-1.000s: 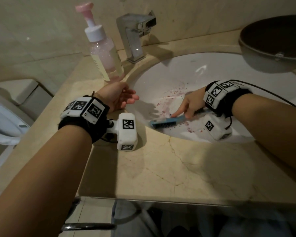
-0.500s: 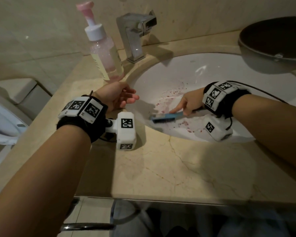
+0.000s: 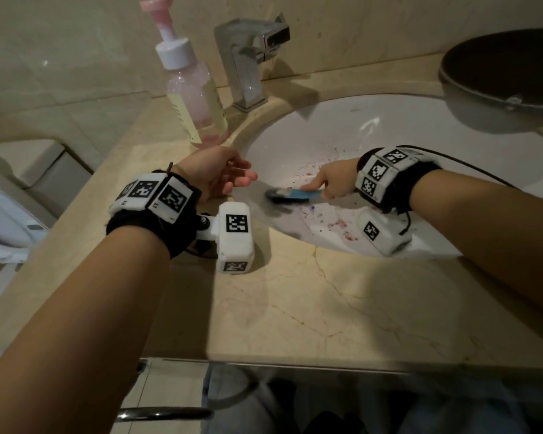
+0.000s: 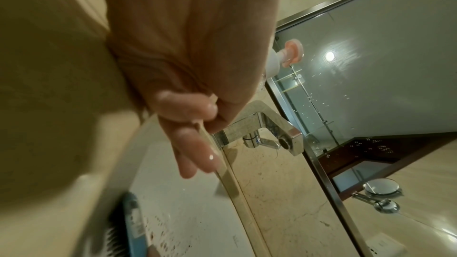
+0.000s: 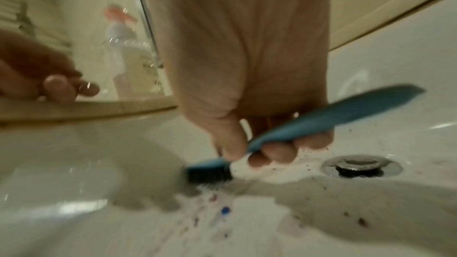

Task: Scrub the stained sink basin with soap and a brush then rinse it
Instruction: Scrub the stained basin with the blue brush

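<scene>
My right hand point(image 3: 333, 183) point(image 5: 249, 140) grips the handle of a blue brush point(image 3: 290, 194) point(image 5: 291, 130) with dark bristles, whose head presses on the left inner wall of the white sink basin point(image 3: 342, 133) point(image 5: 74, 153). Reddish-purple stain specks point(image 3: 336, 225) point(image 5: 215, 214) lie scattered across the basin near the brush. The drain point(image 5: 361, 166) sits to the right of the brush. My left hand point(image 3: 215, 173) point(image 4: 195, 130) hovers at the basin's left rim with relaxed fingers, holding nothing. A pump soap bottle point(image 3: 192, 86) stands behind it.
A chrome faucet point(image 3: 248, 57) point(image 4: 262, 126) stands at the back of the beige marble counter point(image 3: 326, 302). A dark round bowl point(image 3: 508, 79) sits at the back right. A white toilet point(image 3: 10, 195) is at the far left. A mirror point(image 4: 383, 65) rises behind the counter.
The brush has swept left and a little away across the stained basin wall in my right hand. My left hand has stayed beside the rim.
</scene>
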Demonstrator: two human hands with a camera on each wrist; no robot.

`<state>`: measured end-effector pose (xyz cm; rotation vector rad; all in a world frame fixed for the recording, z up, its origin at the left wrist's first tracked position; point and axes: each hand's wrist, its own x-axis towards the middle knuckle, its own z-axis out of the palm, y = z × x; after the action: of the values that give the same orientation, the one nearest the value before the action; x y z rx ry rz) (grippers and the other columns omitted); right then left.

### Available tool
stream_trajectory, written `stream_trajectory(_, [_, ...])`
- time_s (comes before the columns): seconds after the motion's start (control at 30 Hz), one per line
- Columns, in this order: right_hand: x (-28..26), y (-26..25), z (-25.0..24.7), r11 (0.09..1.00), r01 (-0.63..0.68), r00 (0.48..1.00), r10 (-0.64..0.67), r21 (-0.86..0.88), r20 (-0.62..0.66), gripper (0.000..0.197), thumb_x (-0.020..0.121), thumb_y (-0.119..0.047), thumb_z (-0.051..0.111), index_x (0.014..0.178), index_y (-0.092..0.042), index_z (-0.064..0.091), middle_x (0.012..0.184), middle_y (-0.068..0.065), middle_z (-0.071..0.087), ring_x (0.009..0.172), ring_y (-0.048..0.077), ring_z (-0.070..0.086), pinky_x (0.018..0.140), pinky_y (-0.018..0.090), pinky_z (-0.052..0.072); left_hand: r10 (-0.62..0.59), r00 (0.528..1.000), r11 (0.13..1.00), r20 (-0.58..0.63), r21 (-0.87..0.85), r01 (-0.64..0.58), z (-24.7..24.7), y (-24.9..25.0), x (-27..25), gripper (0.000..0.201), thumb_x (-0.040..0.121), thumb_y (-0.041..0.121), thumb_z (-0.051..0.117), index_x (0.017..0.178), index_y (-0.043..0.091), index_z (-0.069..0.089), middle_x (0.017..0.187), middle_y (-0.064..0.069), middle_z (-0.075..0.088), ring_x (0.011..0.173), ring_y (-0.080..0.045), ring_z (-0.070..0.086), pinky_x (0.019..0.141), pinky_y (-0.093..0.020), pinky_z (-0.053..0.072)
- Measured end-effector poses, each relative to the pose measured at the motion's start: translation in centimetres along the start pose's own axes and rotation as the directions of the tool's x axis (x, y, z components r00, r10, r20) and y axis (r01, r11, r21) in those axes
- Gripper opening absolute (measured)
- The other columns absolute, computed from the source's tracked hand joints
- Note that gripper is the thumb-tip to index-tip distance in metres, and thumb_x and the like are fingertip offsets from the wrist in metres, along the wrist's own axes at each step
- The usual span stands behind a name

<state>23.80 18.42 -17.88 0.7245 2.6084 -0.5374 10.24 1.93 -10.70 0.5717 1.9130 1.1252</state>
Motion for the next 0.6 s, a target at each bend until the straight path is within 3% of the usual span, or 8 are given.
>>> stream_trajectory(0.07, [0.4, -0.4, 0.0, 0.997, -0.021, 0.998, 0.015, -0.081, -0.069, 0.039, 0.100, -0.017, 0.039, 0.137, -0.012, 0.049, 0.103, 0.013, 0.062, 0.081, 0.029, 0.054, 0.076, 0.032, 0.041, 0.003, 1.000, 1.000, -0.005, -0.001, -0.003, 0.0, 0.0, 0.0, 0.024, 0.097, 0.011, 0.032, 0.080, 0.011, 0.049, 0.047, 0.004, 0.065, 0.031, 0.000, 0.052, 0.026, -0.008, 0.029])
stream_trajectory(0.1, [0.6, -0.3, 0.0, 0.998, -0.010, 0.999, 0.007, -0.061, -0.052, 0.039, 0.099, -0.017, 0.041, 0.137, -0.016, 0.050, 0.100, 0.013, 0.064, 0.077, 0.027, 0.053, 0.074, 0.032, 0.041, 0.004, 1.000, 1.000, -0.006, -0.002, -0.004, 0.0, 0.0, 0.0, 0.024, 0.097, 0.011, 0.032, 0.080, 0.011, 0.049, 0.047, 0.004, 0.065, 0.031, 0.000, 0.052, 0.026, -0.008, 0.029])
stream_trajectory(0.2, [-0.1, 1.2, -0.7, 0.996, 0.053, 0.992, -0.061, 0.068, 0.115, 0.050, 0.089, -0.009, 0.055, 0.129, -0.039, 0.055, 0.063, -0.002, 0.059, 0.058, 0.013, 0.047, 0.068, 0.025, 0.041, 0.005, 1.000, 1.000, -0.006, -0.013, -0.005, -0.1, -0.2, 0.1, 0.024, 0.097, 0.013, 0.033, 0.080, 0.011, 0.050, 0.048, 0.004, 0.066, 0.032, 0.000, 0.054, 0.027, -0.008, 0.030])
stream_trajectory(0.3, [-1.1, 2.7, -0.8, 0.993, 0.046, 0.984, -0.064, 0.107, 0.166, 0.052, 0.088, -0.006, 0.055, 0.125, -0.043, 0.055, 0.048, -0.010, 0.056, 0.049, 0.005, 0.046, 0.062, 0.018, 0.039, 0.008, 1.000, 1.000, -0.014, -0.015, -0.008, -0.1, -0.2, 0.1, 0.023, 0.097, 0.013, 0.033, 0.081, 0.012, 0.050, 0.048, 0.004, 0.066, 0.032, 0.000, 0.054, 0.027, -0.008, 0.029])
stream_trajectory(0.37, [-0.7, 3.1, -0.4, 0.997, 0.010, 0.996, -0.016, 0.073, 0.086, 0.052, 0.090, -0.005, 0.051, 0.129, -0.039, 0.054, 0.064, -0.001, 0.062, 0.056, 0.013, 0.050, 0.062, 0.022, 0.041, 0.010, 1.000, 1.000, -0.013, -0.002, -0.010, 0.0, -0.2, 0.1, 0.024, 0.097, 0.013, 0.033, 0.081, 0.012, 0.050, 0.047, 0.005, 0.066, 0.032, 0.001, 0.053, 0.027, -0.008, 0.029])
stream_trajectory(0.47, [0.5, 3.3, -0.1, 0.999, -0.036, 0.996, 0.034, -0.012, -0.087, 0.048, 0.095, -0.007, 0.046, 0.139, -0.027, 0.046, 0.120, 0.012, 0.063, 0.091, 0.030, 0.059, 0.079, 0.031, 0.044, 0.018, 1.000, 1.000, -0.013, 0.002, -0.017, 0.1, -0.2, 0.0, 0.024, 0.097, 0.013, 0.032, 0.080, 0.012, 0.049, 0.046, 0.005, 0.065, 0.031, 0.001, 0.053, 0.027, -0.008, 0.029])
stream_trajectory(0.5, [0.8, 3.2, -0.2, 0.999, -0.029, 0.993, 0.031, 0.019, -0.116, 0.048, 0.095, -0.007, 0.045, 0.139, -0.026, 0.046, 0.125, 0.013, 0.061, 0.092, 0.031, 0.058, 0.077, 0.029, 0.041, 0.020, 1.000, 1.000, -0.014, -0.001, -0.020, 0.1, -0.2, 0.0, 0.024, 0.097, 0.013, 0.032, 0.080, 0.012, 0.049, 0.046, 0.005, 0.065, 0.031, 0.001, 0.053, 0.027, -0.008, 0.029])
stream_trajectory(0.6, [0.9, 2.9, -0.6, 0.992, 0.010, 0.981, 0.015, 0.128, -0.193, 0.051, 0.093, -0.004, 0.044, 0.137, -0.029, 0.049, 0.119, 0.017, 0.064, 0.077, 0.026, 0.053, 0.065, 0.028, 0.038, 0.022, 1.000, 1.000, -0.015, -0.014, -0.022, 0.0, -0.3, 0.1, 0.023, 0.097, 0.013, 0.033, 0.080, 0.012, 0.049, 0.046, 0.005, 0.065, 0.031, 0.001, 0.053, 0.026, -0.008, 0.028])
